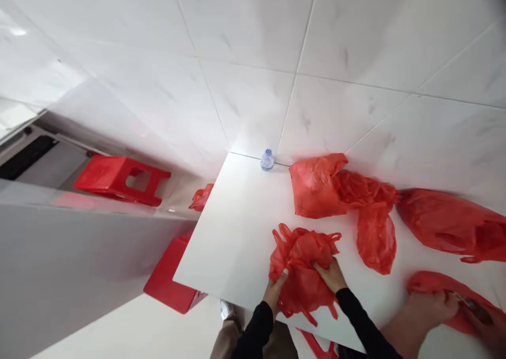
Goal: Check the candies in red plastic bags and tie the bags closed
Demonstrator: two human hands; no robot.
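Observation:
A crumpled red plastic bag (307, 274) with its loop handles spread out lies at the near side of the white table (237, 216). My left hand (275, 291) grips its left side, thumb on top and the other fingers hidden by the plastic. On its right side my right hand (331, 275) is closed around the film, with the fingertips tucked out of sight. Whether anything is inside this bag cannot be told. Just beyond it sits a fuller red bag (316, 187), joined to a loose, twisted stretch of red plastic (375, 232).
A small clear bottle (267, 161) stands by the tiled wall. At right lies another filled red bag (446, 219); below it, a co-worker's hand (435, 306) rests over more red plastic, near a blurred metallic item. Red stools (118, 177) stand to the left.

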